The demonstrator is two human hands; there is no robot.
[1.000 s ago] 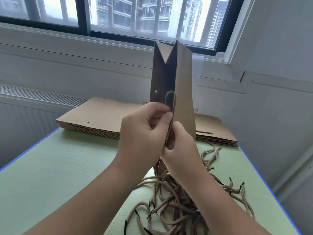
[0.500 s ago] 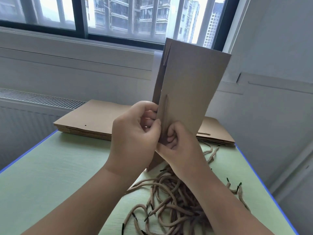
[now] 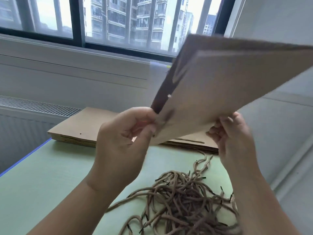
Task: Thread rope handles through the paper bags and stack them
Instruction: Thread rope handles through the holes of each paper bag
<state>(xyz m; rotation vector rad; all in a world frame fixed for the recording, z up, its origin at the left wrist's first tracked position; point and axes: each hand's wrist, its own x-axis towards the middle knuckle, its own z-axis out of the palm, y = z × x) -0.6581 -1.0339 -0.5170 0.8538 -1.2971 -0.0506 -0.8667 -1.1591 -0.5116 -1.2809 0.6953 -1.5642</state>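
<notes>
A flat brown paper bag [image 3: 225,85] is held up in the air, tilted, its broad side towards me and blurred by motion. My left hand [image 3: 125,138] pinches its lower left corner. My right hand [image 3: 232,136] grips its lower edge further right. A small punched hole shows near the bag's left edge, and a rope handle loop lies against its dark inner face. A tangled pile of brown ropes [image 3: 183,200] with black tips lies on the green table [image 3: 50,175] below my hands.
Two stacks of flat brown bags lie at the table's far side: one on the left [image 3: 81,128], one on the right [image 3: 194,145] with a rope handle on top. A wall and window stand behind; the table's blue edges run left and right.
The bag has swung from upright and edge-on to tilted with its broad face towards me. My right hand has moved away from the left, out along the bag's lower edge.
</notes>
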